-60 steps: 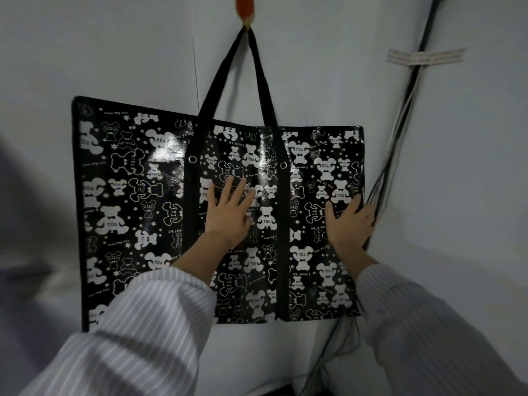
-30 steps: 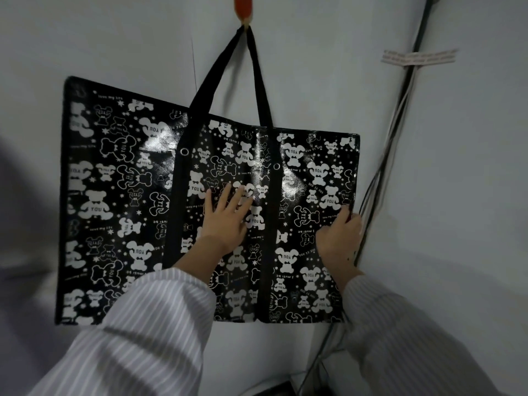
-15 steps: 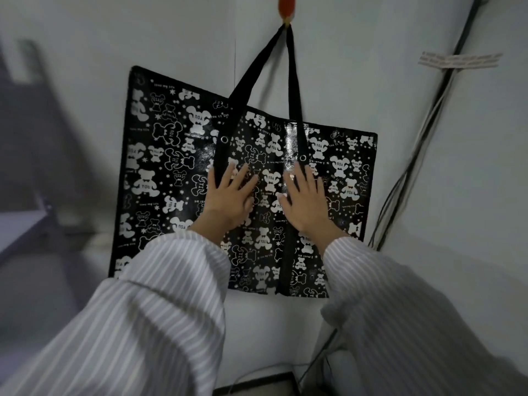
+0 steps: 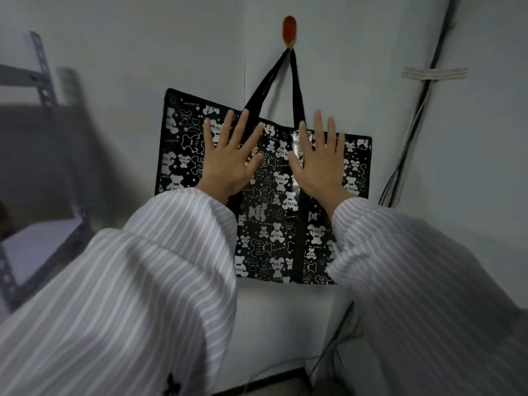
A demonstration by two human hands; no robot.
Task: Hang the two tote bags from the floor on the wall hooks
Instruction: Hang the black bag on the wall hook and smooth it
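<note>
**One bag up on the hook, both palms spread to settle it**

Far left of the orange hook (image 4: 289,31), and lower down, stands a grey metal rack (image 4: 43,90), blurred and no part of the job.

Directly under the hook hangs the black tote bag (image 4: 268,224) with white bears. Its body spreads further to the hook's left than to its right, and the left top corner rides higher, so it hangs a little lopsided.

Below and just left of the hook, the left hand (image 4: 228,164) lies over the bag's upper panel. Its fingers are straight and fanned and grip nothing. I judge it is there to flatten the bag against the wall and stop it swinging, though whether the palm presses or sits just off cannot be told.

Straight beneath the hook, the two black handles (image 4: 296,87) run up together and loop over it, taut. They carry the weight, not the hands.

Below and just right of the hook, the right hand (image 4: 320,164) mirrors the other, fingers straight and apart, holding nothing. Striped sleeves (image 4: 160,267) hide the bag's lower corners.

Well right of the hook, dark cables (image 4: 414,124) run down the wall under a strip of tape (image 4: 434,74), near the bag's right edge but apart from it.

No second bag is in view — by my reckoning the task is half done.
</note>
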